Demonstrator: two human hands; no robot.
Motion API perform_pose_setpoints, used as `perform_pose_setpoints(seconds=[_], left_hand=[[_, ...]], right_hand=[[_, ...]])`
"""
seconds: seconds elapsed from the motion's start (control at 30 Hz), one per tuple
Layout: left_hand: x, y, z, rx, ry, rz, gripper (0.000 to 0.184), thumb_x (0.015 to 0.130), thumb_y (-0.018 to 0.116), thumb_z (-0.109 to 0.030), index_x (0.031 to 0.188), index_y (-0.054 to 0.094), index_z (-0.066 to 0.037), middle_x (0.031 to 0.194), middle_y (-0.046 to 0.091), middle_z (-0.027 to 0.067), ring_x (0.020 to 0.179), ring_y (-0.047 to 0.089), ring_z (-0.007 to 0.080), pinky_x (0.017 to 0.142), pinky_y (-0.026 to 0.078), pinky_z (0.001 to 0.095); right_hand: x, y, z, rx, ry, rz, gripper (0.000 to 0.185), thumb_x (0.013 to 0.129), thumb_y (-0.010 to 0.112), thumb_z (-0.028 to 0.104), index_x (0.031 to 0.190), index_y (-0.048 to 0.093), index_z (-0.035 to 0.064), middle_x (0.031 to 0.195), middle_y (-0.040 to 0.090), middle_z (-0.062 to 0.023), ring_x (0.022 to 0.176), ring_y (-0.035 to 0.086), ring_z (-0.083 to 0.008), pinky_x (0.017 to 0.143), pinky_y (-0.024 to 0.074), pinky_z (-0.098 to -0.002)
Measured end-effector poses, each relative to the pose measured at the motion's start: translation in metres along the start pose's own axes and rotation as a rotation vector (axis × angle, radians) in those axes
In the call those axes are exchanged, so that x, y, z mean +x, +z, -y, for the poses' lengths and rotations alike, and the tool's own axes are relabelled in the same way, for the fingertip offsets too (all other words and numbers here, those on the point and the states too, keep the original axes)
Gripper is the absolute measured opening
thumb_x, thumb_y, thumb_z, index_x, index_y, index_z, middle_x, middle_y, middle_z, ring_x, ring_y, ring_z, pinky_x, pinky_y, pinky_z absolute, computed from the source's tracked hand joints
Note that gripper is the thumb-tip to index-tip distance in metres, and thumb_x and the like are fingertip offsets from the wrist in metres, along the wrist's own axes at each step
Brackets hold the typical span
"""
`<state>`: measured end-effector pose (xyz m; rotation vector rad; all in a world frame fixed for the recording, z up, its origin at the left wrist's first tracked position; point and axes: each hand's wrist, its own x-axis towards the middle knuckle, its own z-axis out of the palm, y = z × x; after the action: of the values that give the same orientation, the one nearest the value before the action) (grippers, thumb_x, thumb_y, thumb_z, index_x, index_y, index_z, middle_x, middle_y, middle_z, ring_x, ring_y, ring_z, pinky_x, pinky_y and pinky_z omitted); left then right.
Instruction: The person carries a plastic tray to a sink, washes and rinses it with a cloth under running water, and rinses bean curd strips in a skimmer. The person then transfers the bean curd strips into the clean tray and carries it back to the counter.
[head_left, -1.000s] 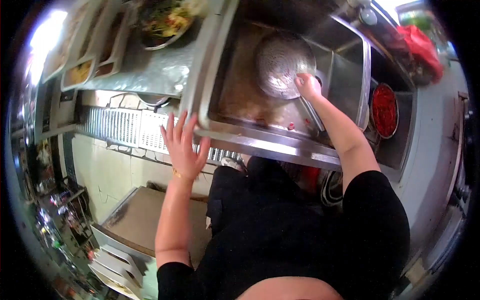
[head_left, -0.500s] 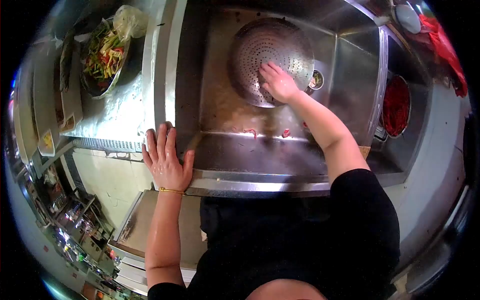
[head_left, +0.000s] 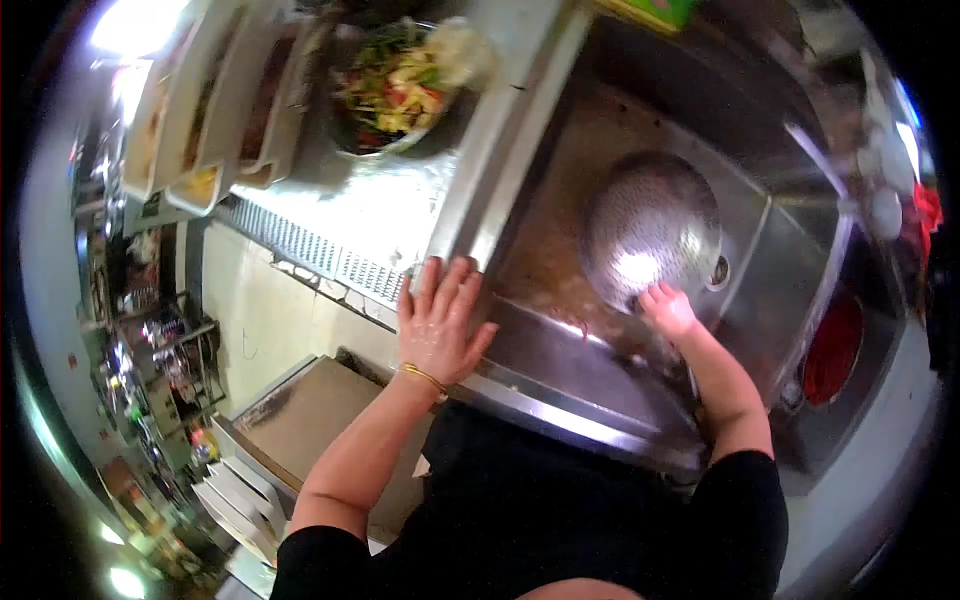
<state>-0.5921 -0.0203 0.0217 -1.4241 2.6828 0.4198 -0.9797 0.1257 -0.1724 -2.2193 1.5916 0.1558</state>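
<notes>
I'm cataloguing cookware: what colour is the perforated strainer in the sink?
The strainer is silver-grey; the head view shows it best.

the colander [head_left: 652,220] is blurred, and the top edge cuts off a green object [head_left: 662,11].

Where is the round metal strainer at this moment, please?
In the head view, the strainer is in the sink, right of centre, with the right hand at its near edge.
</notes>
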Motion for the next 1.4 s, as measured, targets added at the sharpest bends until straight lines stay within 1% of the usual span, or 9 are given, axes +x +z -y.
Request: perform_pose_setpoints(seconds=[0.27, 0.43, 0.53, 0.63, 0.7, 0.8, 0.97, 1.13, 1.4], left_hand=[[-0.003, -0.007, 0.006, -0.078, 0.020, 0.018, 0.068, 0.085, 0.059, -0.050, 0.141, 0.045, -0.014, 0.154, 0.032, 0.0055, 0.146, 0.018, 0.0315, 0.115, 0.011, 0.0557], [-0.007, -0.007, 0.013, -0.126, 0.091, -0.014, 0.065, 0.084, 0.058, -0.054, 0.136, 0.051, -0.016, 0.152, 0.035, 0.0042, 0.146, 0.017, 0.0338, 0.110, 0.019, 0.0641], [-0.014, 0.008, 0.036, -0.354, 0.263, -0.238, 0.043, 0.085, 0.067, -0.031, 0.123, 0.058, -0.013, 0.138, 0.052, 0.0068, 0.138, 0.036, 0.0308, 0.110, 0.028, 0.0554], [-0.020, -0.017, 0.076, -1.089, -0.144, -0.415, 0.038, 0.086, 0.067, -0.021, 0.122, 0.061, -0.009, 0.124, 0.060, 0.0112, 0.126, 0.049, 0.0302, 0.109, 0.033, 0.0423], [0.001, -0.040, 0.153, -1.213, -0.244, -0.888, 0.046, 0.090, 0.062, -0.017, 0.132, 0.049, -0.004, 0.125, 0.057, 0.0112, 0.119, 0.052, 0.0232, 0.103, 0.039, 0.0349], [0.029, -0.176, 0.239, -1.593, -0.526, -1.207, 0.055, 0.094, 0.059, -0.038, 0.136, 0.040, -0.008, 0.128, 0.051, 0.0087, 0.109, 0.050, 0.0195, 0.092, 0.043, 0.0377], [0.068, -0.240, 0.316, -1.921, -0.677, -0.652, 0.053, 0.087, 0.063, -0.054, 0.122, 0.051, -0.016, 0.109, 0.058, 0.0031, 0.098, 0.055, 0.0169, 0.084, 0.047, 0.0403], [0.086, -0.244, 0.332, -1.803, -0.805, -0.573, 0.040, 0.086, 0.062, -0.033, 0.118, 0.050, -0.012, 0.100, 0.059, 0.0067, 0.090, 0.061, 0.0202, 0.076, 0.055, 0.0409], [0.077, -0.245, 0.357, -1.910, -0.661, -0.770, 0.031, 0.081, 0.050, -0.009, 0.110, 0.046, 0.001, 0.101, 0.058, 0.0198, 0.087, 0.065, 0.0343, 0.074, 0.058, 0.0509]], right_hand=[[0.039, -0.058, 0.031, 0.110, 0.153, 0.014, 0.037, 0.081, 0.067, 0.044, 0.073, 0.060, 0.0085, 0.075, 0.061, -0.0096, 0.074, 0.065, -0.0283, 0.059, 0.0527, -0.0447], [0.193, -0.264, 0.155, 0.601, -0.223, -0.950, 0.030, 0.074, 0.080, 0.018, 0.068, 0.052, 0.0093, 0.064, 0.054, -0.0090, 0.055, 0.053, -0.0290, 0.050, 0.0428, -0.0381], [0.278, -0.328, 0.205, 0.573, -0.318, -1.206, 0.032, 0.073, 0.081, 0.019, 0.068, 0.051, 0.0092, 0.064, 0.053, -0.0076, 0.058, 0.054, -0.0283, 0.052, 0.0423, -0.0376], [0.302, -0.342, 0.213, 0.318, -0.293, -1.030, 0.041, 0.071, 0.081, 0.026, 0.102, 0.061, 0.0077, 0.101, 0.062, -0.0118, 0.097, 0.059, -0.0317, 0.080, 0.0481, -0.0410], [0.285, -0.329, 0.201, 0.234, -0.228, -0.946, 0.067, 0.070, 0.080, 0.022, 0.130, 0.053, 0.0059, 0.132, 0.053, -0.0150, 0.124, 0.048, -0.0348, 0.103, 0.0399, -0.0430], [0.243, -0.235, 0.152, 0.526, 0.154, -1.035, 0.054, 0.078, 0.070, 0.011, 0.128, 0.053, 0.0027, 0.130, 0.053, -0.0174, 0.125, 0.047, -0.0329, 0.106, 0.0370, -0.0412], [0.107, -0.077, 0.109, 0.285, 0.560, -0.529, 0.062, 0.081, 0.066, 0.018, 0.137, 0.044, 0.0029, 0.138, 0.046, -0.0184, 0.126, 0.046, -0.0363, 0.108, 0.0351, -0.0447], [0.064, -0.050, 0.109, -0.024, 0.735, 0.165, 0.081, 0.076, 0.070, 0.028, 0.147, 0.033, 0.0138, 0.150, 0.035, -0.0137, 0.137, 0.034, -0.0332, 0.113, 0.0277, -0.0444], [0.085, -0.051, 0.076, -0.062, 0.711, 0.059, 0.044, 0.083, 0.064, 0.034, 0.123, 0.059, 0.0155, 0.119, 0.063, -0.0116, 0.110, 0.060, -0.0305, 0.094, 0.0485, -0.0419]])
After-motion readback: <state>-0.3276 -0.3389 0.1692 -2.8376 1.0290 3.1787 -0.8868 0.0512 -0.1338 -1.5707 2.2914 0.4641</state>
